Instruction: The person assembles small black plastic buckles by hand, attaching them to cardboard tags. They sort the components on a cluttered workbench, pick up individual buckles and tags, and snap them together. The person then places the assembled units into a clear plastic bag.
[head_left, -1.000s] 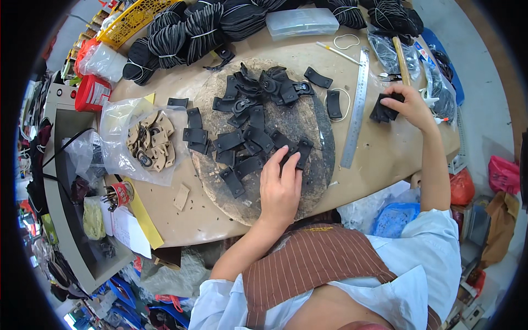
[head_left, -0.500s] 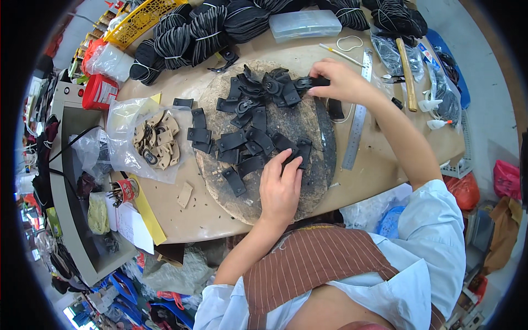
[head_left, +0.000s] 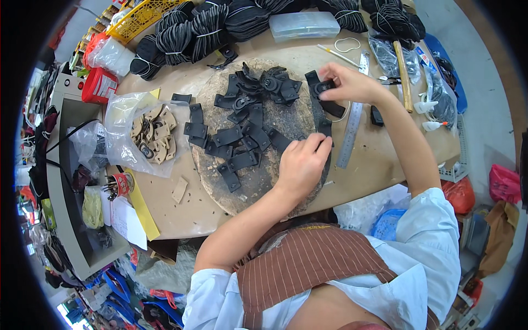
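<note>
A round worn cutting block point(head_left: 258, 184) lies on the brown table, covered with several black flat leather pieces point(head_left: 242, 124). My left hand point(head_left: 302, 165) presses down on the block's right part, fingertips on a black piece near its edge. My right hand point(head_left: 346, 82) is at the block's upper right, fingers pinched on a black piece point(head_left: 324, 87) with a round hole. More black pieces point(head_left: 333, 108) lie just below that hand. A steel ruler point(head_left: 352, 124) lies to the right of the block.
A clear bag of tan cut pieces point(head_left: 151, 137) sits left of the block. Bundles of black cord point(head_left: 209, 25) and a clear plastic box point(head_left: 305, 25) line the far edge. A wooden-handled hammer point(head_left: 404, 74) and small bottles lie at right, a red container point(head_left: 99, 85) at left.
My right hand came in from the far right of the table to the block's upper right edge, carrying a black piece. My left hand stayed pressed on the block.
</note>
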The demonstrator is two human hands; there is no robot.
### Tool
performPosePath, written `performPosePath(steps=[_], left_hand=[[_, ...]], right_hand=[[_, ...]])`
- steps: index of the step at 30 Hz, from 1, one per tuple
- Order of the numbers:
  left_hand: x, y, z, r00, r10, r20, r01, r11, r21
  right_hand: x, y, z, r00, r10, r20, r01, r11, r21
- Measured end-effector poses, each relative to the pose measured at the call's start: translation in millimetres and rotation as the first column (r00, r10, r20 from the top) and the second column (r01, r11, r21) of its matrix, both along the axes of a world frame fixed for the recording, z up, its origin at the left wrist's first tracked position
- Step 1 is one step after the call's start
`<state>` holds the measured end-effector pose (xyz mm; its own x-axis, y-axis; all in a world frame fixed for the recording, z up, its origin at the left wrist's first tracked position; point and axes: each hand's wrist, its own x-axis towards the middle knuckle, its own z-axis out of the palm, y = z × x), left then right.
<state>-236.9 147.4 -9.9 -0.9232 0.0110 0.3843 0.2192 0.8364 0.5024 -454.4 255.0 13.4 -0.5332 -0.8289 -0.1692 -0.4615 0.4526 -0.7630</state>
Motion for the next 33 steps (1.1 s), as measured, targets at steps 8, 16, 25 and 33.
performPosePath(steps=[8, 16, 25, 33], left_hand=[[-48, 16, -12, 0.99, 0.081, -0.113, -0.085, 0.996, -0.027], [-72, 51, -14, 0.99, -0.138, 0.012, 0.127, 0.937, 0.326], [-38, -40, 20, 0.9, 0.424, -0.1, -0.433, 0.896, -0.093], [-22, -84, 24, 0.846, 0.348, 0.405, -0.447, 0.876, 0.181]], right_hand=[[-6, -14, -5, 0.998, -0.064, 0.008, 0.063, 0.987, 0.148], [-3, 52, 18, 0.948, -0.3, 0.105, 0.275, 0.94, 0.201], [12, -33, 18, 0.98, -0.169, -0.11, 0.166, 0.986, -0.034], [44, -68, -1, 0.962, 0.093, -0.255, -0.127, 0.985, -0.12]])
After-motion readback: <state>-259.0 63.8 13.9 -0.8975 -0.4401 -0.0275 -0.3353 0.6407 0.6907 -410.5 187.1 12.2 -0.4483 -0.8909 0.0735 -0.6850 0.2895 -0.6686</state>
